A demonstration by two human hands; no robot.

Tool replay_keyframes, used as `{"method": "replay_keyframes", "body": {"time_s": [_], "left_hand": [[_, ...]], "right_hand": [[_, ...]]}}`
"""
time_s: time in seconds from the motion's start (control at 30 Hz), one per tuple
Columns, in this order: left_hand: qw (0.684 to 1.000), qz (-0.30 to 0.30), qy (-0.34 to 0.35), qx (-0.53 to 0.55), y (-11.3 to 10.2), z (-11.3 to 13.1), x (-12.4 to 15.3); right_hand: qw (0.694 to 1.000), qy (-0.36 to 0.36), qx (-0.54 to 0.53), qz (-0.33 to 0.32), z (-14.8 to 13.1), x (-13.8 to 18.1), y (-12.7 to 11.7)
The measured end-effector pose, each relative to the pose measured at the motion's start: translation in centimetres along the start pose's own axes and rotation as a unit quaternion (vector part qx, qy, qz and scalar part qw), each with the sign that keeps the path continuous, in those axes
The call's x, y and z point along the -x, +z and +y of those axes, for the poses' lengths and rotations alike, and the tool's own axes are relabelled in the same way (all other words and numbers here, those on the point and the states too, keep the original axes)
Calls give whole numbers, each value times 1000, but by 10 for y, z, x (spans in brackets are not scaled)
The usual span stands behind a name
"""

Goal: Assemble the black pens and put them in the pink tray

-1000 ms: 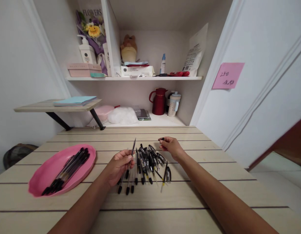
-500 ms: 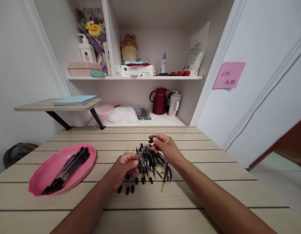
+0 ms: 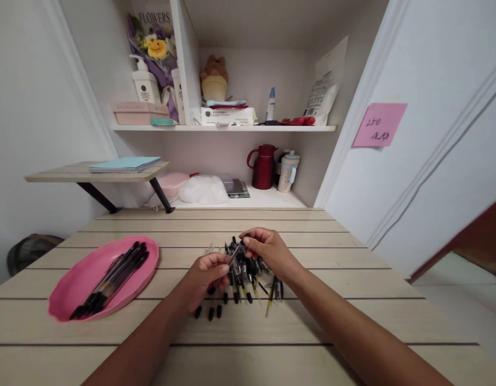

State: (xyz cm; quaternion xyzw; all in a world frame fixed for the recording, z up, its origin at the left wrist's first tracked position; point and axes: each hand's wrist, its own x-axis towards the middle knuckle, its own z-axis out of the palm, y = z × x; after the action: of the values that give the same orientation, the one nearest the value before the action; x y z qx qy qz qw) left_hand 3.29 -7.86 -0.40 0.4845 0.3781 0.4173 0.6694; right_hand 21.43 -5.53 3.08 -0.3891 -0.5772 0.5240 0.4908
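Observation:
My left hand (image 3: 205, 273) pinches a clear-barrelled pen (image 3: 234, 255) that slants up to the right. At the pen's upper tip my right hand (image 3: 268, 251) grips a small black pen cap (image 3: 243, 238) between its fingertips. Both hands hover over a loose heap of pens and caps (image 3: 242, 279) on the slatted wooden table (image 3: 248, 327). To the left lies a pink oval tray (image 3: 67, 289) with several black-capped pens (image 3: 111, 281) lying side by side in it.
Behind the table an alcove holds a red jug (image 3: 262, 166), a white cup (image 3: 287, 171), a plastic bag and a pink box. A small raised shelf (image 3: 91, 176) with a blue book juts out at left. A pink note (image 3: 378, 125) hangs on the right wall.
My right hand carried the cap leftwards to the pen's tip. My left hand tilted the pen from nearly upright to slanting right, and the two hands have come together.

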Motion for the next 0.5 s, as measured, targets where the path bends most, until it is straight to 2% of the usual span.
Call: {"method": "replay_keyframes", "body": {"time_s": [0.13, 0.5], "left_hand": [[1000, 6, 10, -15, 2, -1, 0], [999, 2, 37, -30, 2, -2, -1]], "right_hand": [[999, 20, -34, 3, 1, 2, 3], [997, 21, -74, 32, 2, 4, 7]]}}
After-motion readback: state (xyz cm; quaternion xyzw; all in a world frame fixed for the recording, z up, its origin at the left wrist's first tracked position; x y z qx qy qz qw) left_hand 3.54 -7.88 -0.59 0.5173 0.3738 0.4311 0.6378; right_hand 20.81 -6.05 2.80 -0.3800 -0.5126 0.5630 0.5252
